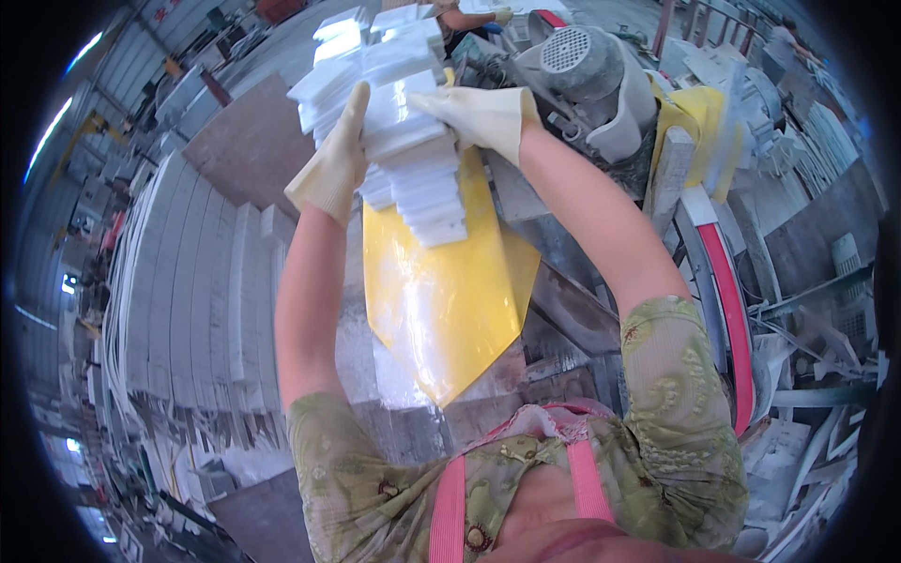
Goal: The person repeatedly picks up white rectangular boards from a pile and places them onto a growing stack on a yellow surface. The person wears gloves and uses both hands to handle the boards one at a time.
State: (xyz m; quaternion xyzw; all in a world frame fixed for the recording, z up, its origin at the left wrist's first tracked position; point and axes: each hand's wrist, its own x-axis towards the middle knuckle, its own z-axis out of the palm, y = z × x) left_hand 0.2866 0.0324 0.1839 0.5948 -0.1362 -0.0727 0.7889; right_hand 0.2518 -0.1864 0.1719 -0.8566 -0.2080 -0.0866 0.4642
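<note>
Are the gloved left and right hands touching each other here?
Apart. The head view shows it: white tiles lie across the gap between the left hand and the right hand.

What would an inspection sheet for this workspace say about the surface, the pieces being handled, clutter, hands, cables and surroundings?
Surface: glossy yellow sheet under the near end of the white pieces.
Job's things: white pieces, flat, unevenly stacked.
Clutter: long grey slabs stacked at left; pale scraps at lower right.
Hands: gloved left hand at the stack's left side, gloved right hand at its right; grip partly hidden.
Cables: nothing seen clearly.
Surroundings: grey motor beyond, to the right; another person's arm at top centre.
</note>
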